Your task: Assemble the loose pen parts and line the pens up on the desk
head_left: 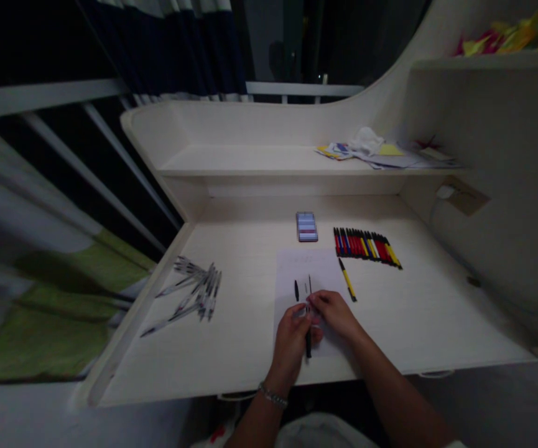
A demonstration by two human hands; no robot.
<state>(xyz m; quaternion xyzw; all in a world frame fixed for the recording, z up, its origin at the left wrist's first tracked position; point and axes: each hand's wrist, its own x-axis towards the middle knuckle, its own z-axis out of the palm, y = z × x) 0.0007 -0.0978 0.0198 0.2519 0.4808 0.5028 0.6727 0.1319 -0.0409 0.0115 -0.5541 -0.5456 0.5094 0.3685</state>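
My left hand (292, 339) is closed around a pen barrel (308, 343), whose black end points toward the desk's front edge. My right hand (334, 313) meets it at the barrel's upper end, thumb and finger pinched together. From that pinch a thin dark pen refill (310, 284) juts away from me; fingers hide its lower part. On the white paper sheet (290, 264) beneath lie a black pen piece (296, 290) and a tiny thin part (305, 287), perhaps a spring. A yellow pen (347, 280) with black ends rests just right of the sheet.
A row of coloured pens (366, 245) lies at the back right. Several clear pens (198, 289) are heaped on the left. Behind the paper is a lit phone (306, 226). Papers (390, 160) and a crumpled white tissue (366, 141) sit on the shelf (250, 158).
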